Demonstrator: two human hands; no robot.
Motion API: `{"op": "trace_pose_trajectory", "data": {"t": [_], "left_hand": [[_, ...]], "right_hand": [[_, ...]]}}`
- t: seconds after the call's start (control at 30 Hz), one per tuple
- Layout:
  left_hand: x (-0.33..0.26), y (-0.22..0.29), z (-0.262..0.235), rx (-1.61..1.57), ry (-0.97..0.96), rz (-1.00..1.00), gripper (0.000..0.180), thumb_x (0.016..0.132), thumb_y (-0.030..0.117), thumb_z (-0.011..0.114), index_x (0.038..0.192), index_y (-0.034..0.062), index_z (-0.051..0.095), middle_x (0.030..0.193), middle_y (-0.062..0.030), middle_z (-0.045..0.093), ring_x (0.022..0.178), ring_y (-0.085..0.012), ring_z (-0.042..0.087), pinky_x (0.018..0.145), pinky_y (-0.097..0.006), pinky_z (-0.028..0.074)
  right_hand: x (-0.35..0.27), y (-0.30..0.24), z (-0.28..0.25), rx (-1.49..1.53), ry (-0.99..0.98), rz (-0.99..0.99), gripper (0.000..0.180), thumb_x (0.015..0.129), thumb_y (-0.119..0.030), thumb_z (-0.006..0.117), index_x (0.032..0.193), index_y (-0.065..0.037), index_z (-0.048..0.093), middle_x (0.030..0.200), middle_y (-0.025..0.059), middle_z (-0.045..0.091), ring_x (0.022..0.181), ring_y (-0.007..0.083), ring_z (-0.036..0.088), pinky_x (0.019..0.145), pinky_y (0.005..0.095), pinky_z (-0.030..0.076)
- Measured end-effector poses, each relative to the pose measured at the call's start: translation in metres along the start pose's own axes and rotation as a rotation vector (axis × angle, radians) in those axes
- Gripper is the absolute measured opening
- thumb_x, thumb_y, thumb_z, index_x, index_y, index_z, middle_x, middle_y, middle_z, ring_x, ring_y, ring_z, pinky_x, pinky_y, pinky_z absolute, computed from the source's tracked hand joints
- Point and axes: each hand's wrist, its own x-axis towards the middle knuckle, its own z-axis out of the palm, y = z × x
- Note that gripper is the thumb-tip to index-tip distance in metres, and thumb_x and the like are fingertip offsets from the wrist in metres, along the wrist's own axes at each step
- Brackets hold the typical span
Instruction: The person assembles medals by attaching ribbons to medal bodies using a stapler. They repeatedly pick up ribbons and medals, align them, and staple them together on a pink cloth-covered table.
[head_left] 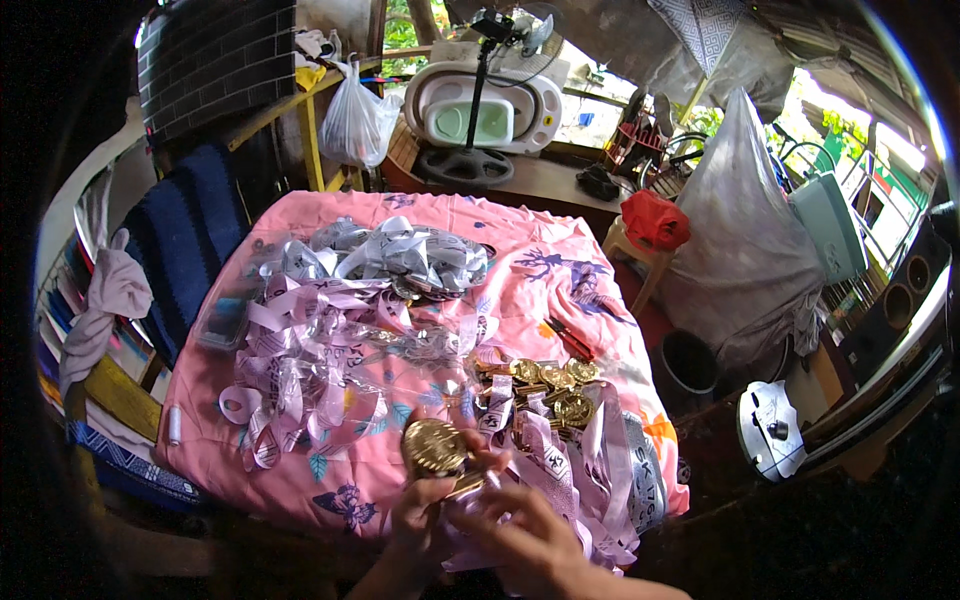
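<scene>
Near the table's front edge, my left hand [424, 508] grips a gold medal [434, 446], its round face tilted up. More gold metal shows beneath that medal, partly hidden by my fingers. Beside it my right hand [533, 532] has bent fingers closed on a lavender ribbon [468, 556]; the exact fingertip contact is hard to see. Several gold medals [574, 408] lie in a group just beyond, with lavender ribbons [590, 465] trailing toward me. To the left spreads a heap of lavender ribbons [290, 345], partly under clear plastic. Behind it is a pile of silver-grey ribbons [400, 250].
A pink patterned cloth [270, 500] covers the table. Red-handled scissors [570, 338] lie at its right, a thread spool [175, 425] at its left edge. A stool with a red bag [655, 220], a dark bucket [684, 362] and a large wrapped bundle [740, 240] stand to the right.
</scene>
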Motion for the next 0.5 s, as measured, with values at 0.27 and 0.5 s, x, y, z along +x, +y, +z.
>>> {"op": "trace_pose_trajectory", "data": {"t": [0.27,0.5], "left_hand": [[-0.035,0.059,0.069,0.093,-0.146,0.460,0.080,0.081,0.010,0.061,0.151,0.0247,0.027,0.110,-0.0115,0.044,0.083,-0.0209,0.050,0.068,-0.034,0.045],[-0.092,0.111,0.104,0.199,-0.519,0.188,0.055,0.085,-0.003,0.061,0.137,0.0092,0.046,0.119,-0.0134,0.052,0.081,-0.0243,0.060,0.077,-0.033,0.053]], "right_hand": [[0.003,0.025,-0.057,0.544,-0.392,0.309,0.019,0.079,0.004,0.070,0.097,-0.004,0.071,0.083,0.0075,0.069,0.085,0.0172,0.069,0.068,0.0290,0.055],[0.087,0.149,-0.049,-0.443,-0.182,0.265,0.023,0.084,-0.025,0.066,0.089,-0.003,0.070,0.077,0.0187,0.065,0.073,0.0345,0.065,0.067,0.0427,0.050]]}}
